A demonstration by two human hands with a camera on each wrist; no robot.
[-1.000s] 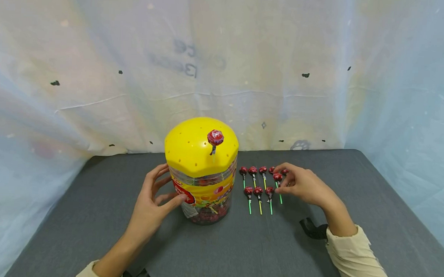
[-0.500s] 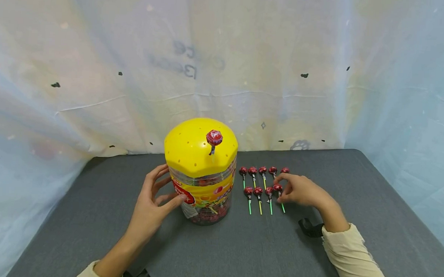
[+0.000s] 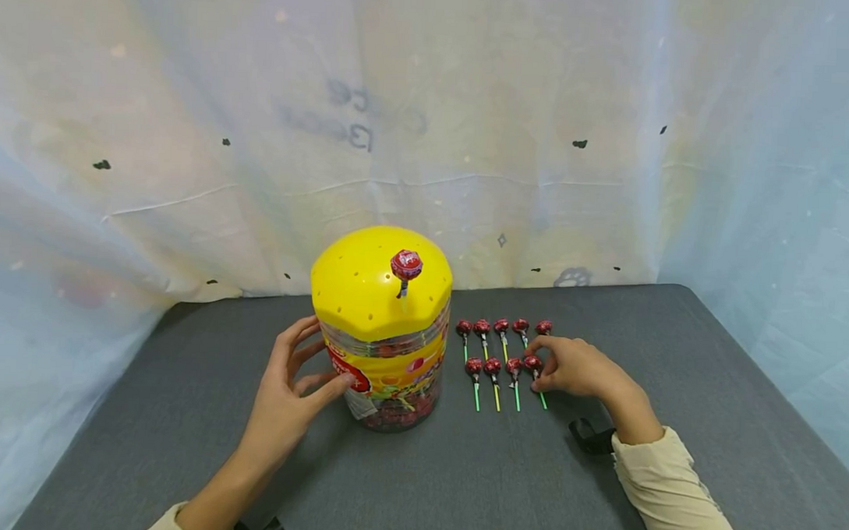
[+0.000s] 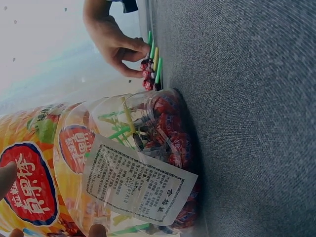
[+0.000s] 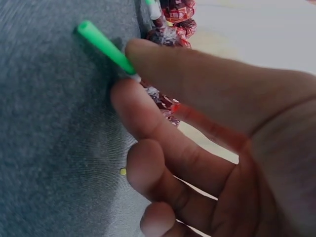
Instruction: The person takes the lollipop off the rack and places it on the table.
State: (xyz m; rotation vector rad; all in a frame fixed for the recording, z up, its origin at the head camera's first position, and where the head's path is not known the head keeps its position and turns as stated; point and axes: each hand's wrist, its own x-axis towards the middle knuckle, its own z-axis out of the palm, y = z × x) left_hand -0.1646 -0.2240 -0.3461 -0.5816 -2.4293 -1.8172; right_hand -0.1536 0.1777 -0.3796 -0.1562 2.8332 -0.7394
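Note:
A big clear candy jar [image 3: 381,380] with a yellow lid [image 3: 374,287] stands upright on the table. My left hand [image 3: 290,385] holds its left side, thumb on the front label and fingers curved around the side. One red-wrapped lollipop [image 3: 406,266] stands upright in the lid. To the jar's right, my right hand [image 3: 578,369] pinches a green-stick lollipop [image 5: 106,47] between thumb and index finger. That lollipop lies at the right end of the front row, on or just at the cloth. Through the jar's wall, more lollipops [image 4: 170,123] show at the bottom.
A back row of lollipops [image 3: 502,327] lies behind the front row [image 3: 493,366], heads pointing away. Dark grey cloth covers the table [image 3: 459,484]. A pale printed curtain [image 3: 471,126] hangs along the back and sides. Small holes dot the lid.
My right hand has brought the green-stick lollipop toward me, from near the back row to the front row's right end. In the last half second it shifts only slightly. My left hand stays put.

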